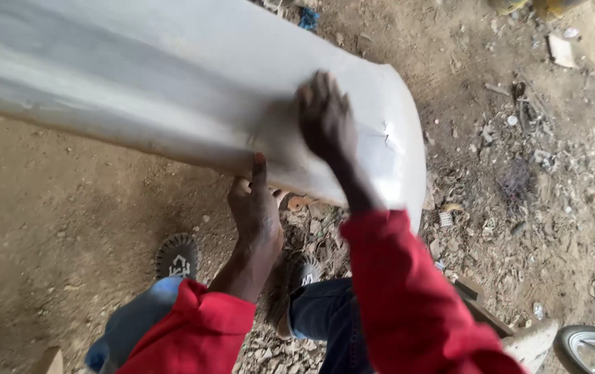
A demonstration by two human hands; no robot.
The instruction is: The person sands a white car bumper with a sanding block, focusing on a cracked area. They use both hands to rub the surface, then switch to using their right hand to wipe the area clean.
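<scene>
Now the left hand point(254, 208) grips the bottom edge of the big white panel point(172, 76), and the right hand point(325, 121) lies open and flat on top.

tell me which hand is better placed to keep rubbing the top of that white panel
Right, probably. The right hand lies flat on the upper face of the white car body panel, fingers spread. The left hand is busy gripping the panel's lower edge, thumb up against it, apparently steadying it.
</scene>
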